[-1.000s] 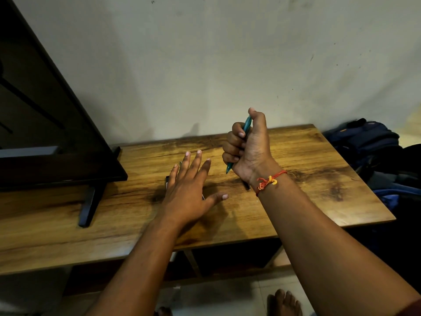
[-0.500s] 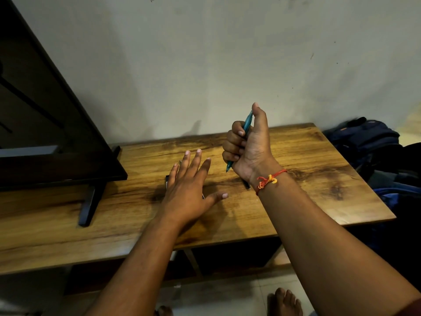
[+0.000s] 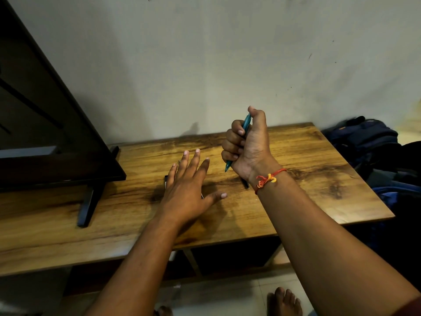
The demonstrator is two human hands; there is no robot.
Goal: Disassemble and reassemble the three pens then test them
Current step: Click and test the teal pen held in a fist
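Black screen [image 3: 45,133] fills the far left, standing on a dark foot [image 3: 87,206] on the wooden table [image 3: 319,179], which runs across the view against a pale wall [image 3: 205,65]. Near the table's middle the left hand [image 3: 186,188] lies palm down over the wood, fingers straight and spread, thumb out to the right, gripping nothing; whether the palm rests on the surface cannot be told. A dark end [image 3: 165,180] of a slim object shows just left of the little finger, and a dark sliver [image 3: 202,196] shows in the crook of the thumb; most of what lies beneath the hand is hidden, so whether these are one pen cannot be told. Just right of the left fingertips, raised above the table, the right hand [image 3: 248,147] is curled into a fist round the teal pen [image 3: 246,120]. This pen stands nearly upright, tilted slightly right at the top, its tip [image 3: 227,166] pointing down below the little finger and clear of the wood, its upper end beneath the thumb. A second dark pen [image 3: 246,184] lies on the table, partly hidden behind the right wrist. A red and yellow thread [image 3: 266,179] is tied round that wrist. Dark bags [image 3: 369,142] are piled beyond the table's right edge. Bare toes [image 3: 284,302] show on the floor below.
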